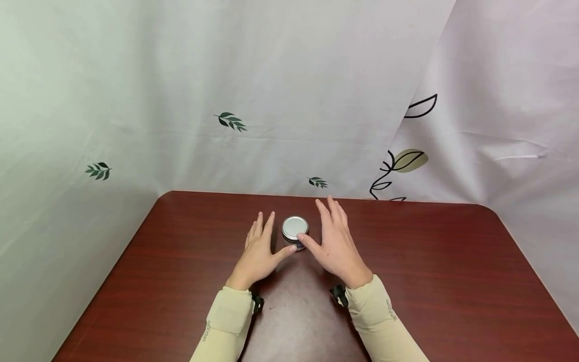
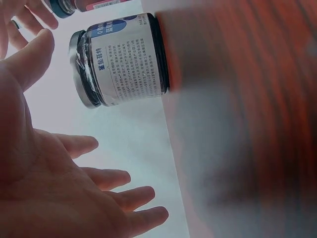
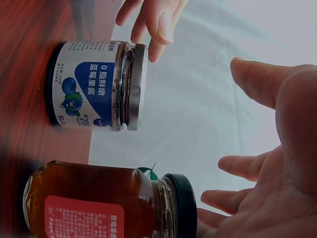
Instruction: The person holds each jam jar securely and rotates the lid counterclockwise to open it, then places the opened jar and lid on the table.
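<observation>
Farthest out to the left of the left hand (image 1: 258,254), the table (image 1: 181,286) runs in a broad stretch of reddish-brown wood to its slanting left edge, with white cloth (image 1: 122,90) hanging past it. The left hand is spread, its fingers straight and pointing ahead, its thumb reaching toward the right hand (image 1: 335,246); it grips nothing, and its wrist view shows a gap between thumb and jar lid. Just right of the left fingers, between the two hands, the silver-lidded jar (image 1: 295,227) stands upright on the wood, its label white and blue, with a strip of table between it and the far edge ahead. The right hand is likewise spread and holds nothing; in the head view its thumb crosses over the near rim of the silver lid, but its wrist view shows that thumb apart from the jar. Near the right fingers stands the dark-lidded jar (image 3: 89,203), upright, amber inside, with a red label, a narrow gap parting it from the silver-lidded jar to its left; whether a fingertip touches its lid I cannot tell. The right fingertips overlap the table's far edge in the head view. To the right of the right hand the wood stretches wider than on the left, out to its slanting right edge.
</observation>
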A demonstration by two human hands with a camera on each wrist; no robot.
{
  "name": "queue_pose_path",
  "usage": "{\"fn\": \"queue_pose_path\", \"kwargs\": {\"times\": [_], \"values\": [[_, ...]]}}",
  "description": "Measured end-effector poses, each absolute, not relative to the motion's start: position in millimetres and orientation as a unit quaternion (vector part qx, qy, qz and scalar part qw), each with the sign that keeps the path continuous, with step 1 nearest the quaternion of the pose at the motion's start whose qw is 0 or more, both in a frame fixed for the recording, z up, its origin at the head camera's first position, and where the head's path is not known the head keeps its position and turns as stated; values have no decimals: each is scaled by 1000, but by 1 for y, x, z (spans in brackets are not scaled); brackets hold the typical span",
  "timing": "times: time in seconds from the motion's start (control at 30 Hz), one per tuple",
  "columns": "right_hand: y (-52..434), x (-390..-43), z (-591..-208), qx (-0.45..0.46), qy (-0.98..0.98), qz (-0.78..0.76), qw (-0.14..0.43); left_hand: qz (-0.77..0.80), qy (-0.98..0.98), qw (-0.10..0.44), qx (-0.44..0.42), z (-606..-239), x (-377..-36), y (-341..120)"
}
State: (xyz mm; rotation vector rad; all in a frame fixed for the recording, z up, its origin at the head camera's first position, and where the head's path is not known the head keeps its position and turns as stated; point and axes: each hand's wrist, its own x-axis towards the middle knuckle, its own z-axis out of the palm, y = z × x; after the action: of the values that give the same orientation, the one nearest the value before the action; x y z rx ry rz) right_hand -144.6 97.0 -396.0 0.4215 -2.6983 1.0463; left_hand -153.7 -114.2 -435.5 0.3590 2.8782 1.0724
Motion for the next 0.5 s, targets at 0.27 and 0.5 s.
{"fn": "queue_pose_path", "kwargs": {"times": [0.27,0.5], "values": [[94,-147,-398,158,-914,362,89,350,929,36,112,-436,-154,-114],[89,-148,-399,161,-915,362,68,363,923,43,120,-435,-152,-113]]}}
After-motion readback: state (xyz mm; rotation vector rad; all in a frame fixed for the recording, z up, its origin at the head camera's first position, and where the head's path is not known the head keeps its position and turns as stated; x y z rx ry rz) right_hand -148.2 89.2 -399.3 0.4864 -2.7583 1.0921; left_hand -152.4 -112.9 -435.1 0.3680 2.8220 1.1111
